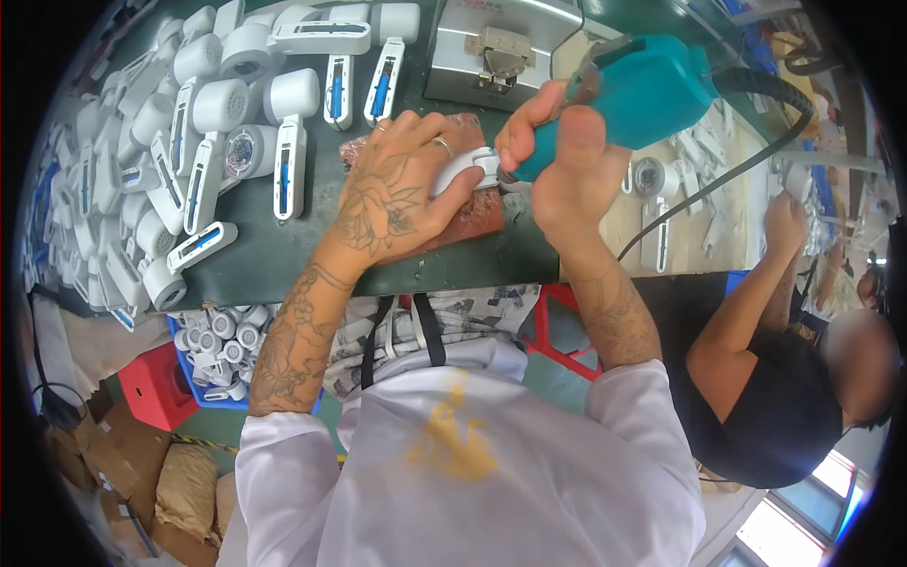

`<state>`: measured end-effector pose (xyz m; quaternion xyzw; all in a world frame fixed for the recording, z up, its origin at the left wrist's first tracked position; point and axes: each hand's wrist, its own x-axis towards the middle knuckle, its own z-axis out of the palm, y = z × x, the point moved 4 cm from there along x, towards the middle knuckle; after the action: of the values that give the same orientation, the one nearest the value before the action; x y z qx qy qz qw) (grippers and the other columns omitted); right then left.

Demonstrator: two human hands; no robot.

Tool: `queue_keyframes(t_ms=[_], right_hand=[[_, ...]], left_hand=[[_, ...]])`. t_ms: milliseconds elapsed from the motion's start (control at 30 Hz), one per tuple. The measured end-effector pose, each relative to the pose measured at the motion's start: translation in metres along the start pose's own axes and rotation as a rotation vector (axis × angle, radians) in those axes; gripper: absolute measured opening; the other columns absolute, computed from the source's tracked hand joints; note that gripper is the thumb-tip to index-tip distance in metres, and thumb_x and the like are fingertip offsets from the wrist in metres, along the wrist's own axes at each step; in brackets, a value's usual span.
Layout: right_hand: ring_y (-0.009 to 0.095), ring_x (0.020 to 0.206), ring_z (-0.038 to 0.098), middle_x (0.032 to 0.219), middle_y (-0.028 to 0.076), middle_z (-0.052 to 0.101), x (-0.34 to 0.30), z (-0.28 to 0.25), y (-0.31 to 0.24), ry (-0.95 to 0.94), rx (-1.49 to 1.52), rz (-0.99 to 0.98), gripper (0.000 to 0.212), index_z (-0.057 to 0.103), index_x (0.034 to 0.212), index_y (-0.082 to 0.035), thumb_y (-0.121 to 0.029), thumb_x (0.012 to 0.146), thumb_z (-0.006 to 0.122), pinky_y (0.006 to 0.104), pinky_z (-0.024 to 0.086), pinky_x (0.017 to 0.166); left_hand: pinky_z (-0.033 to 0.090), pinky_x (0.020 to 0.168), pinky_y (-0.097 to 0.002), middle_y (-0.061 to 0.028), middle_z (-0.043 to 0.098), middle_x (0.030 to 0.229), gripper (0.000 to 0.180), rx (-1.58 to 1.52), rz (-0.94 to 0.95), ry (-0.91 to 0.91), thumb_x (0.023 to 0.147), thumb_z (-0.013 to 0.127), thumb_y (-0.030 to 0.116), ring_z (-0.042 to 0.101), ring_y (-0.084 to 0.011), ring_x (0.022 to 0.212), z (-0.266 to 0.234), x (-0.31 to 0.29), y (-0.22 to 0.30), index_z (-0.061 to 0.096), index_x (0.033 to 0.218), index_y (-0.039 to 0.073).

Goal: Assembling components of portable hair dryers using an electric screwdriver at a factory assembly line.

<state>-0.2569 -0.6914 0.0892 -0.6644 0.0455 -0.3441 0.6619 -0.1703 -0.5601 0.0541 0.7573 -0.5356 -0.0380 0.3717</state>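
Pressing down with the left hand (392,194), the person is pinning a small white plastic housing (470,168) against a reddish-brown work pad (472,219) on the dark green bench (283,250). The fingers are curling over the part and grasping it, with the thumb wrapping its near side. The right hand (557,151) is clenching the grip of a teal electric screwdriver (633,90), and the tool's nose is meeting the housing right beside the left fingertips; the bit itself is hidden between the hands.

To do this well, the driver is best kept square to the housing, with the part lying flat on the pad so it is not rocking. The left fingertips are sitting very close to the tip, so a slip could catch them; easing them back a little looks wise. The black cable (746,161) is trailing off to the right and needs slack so it is not tugging the tool sideways.

More white housings (189,142) are lying heaped at the left, and a grey metal box (496,52) is standing just behind the pad. Another person's arm (756,283) is working at the right.
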Motion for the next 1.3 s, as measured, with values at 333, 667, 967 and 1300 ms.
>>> queue_keyframes(t_ms=[333, 667, 967, 1300], right_hand=[[0.015, 0.07, 0.058, 0.078, 0.005, 0.059, -0.015, -0.017, 0.029, 0.072, 0.492, 0.164, 0.036, 0.059, 0.099, -0.003, -0.036, 0.096, 0.07, 0.0271, 0.047, 0.063], [0.014, 0.061, 0.047, 0.068, 0.002, 0.047, -0.057, -0.018, -0.035, 0.28, 0.433, -0.043, 0.068, 0.054, 0.112, -0.006, -0.071, 0.09, 0.057, 0.0259, 0.037, 0.055], [0.013, 0.056, 0.043, 0.065, 0.002, 0.043, -0.102, -0.016, -0.043, 0.169, 0.225, 0.011, 0.068, 0.05, 0.108, -0.004, -0.071, 0.095, 0.049, 0.0242, 0.035, 0.054], [0.015, 0.051, 0.047, 0.063, 0.005, 0.047, -0.103, 0.002, -0.041, 0.199, 0.187, 0.049, 0.074, 0.048, 0.107, -0.001, -0.073, 0.092, 0.052, 0.0255, 0.039, 0.046]], left_hand=[[0.044, 0.102, -0.0471, -0.0134, 0.057, 0.131, 0.035, -0.118, 0.108, 0.112, 0.087, 0.067, 0.026, 0.056, -0.0346, 0.12, 0.0, 0.004, -0.002, 0.067, 0.116, 0.006], [0.049, 0.088, -0.0402, -0.0074, 0.066, 0.11, 0.032, 0.236, 0.313, 0.08, 0.087, 0.07, 0.028, 0.062, -0.029, 0.098, 0.007, -0.041, 0.025, 0.067, 0.112, 0.008], [0.048, 0.1, -0.0343, -0.0169, 0.057, 0.134, 0.038, -0.426, -0.466, 1.207, 0.102, 0.056, 0.01, 0.058, -0.0242, 0.12, -0.197, -0.17, -0.061, 0.052, 0.137, -0.001], [0.046, 0.102, -0.0392, -0.0255, 0.062, 0.126, 0.054, 0.457, -0.827, 1.491, 0.091, 0.065, 0.028, 0.06, -0.0365, 0.118, -0.384, -0.324, -0.248, 0.055, 0.132, -0.006]])
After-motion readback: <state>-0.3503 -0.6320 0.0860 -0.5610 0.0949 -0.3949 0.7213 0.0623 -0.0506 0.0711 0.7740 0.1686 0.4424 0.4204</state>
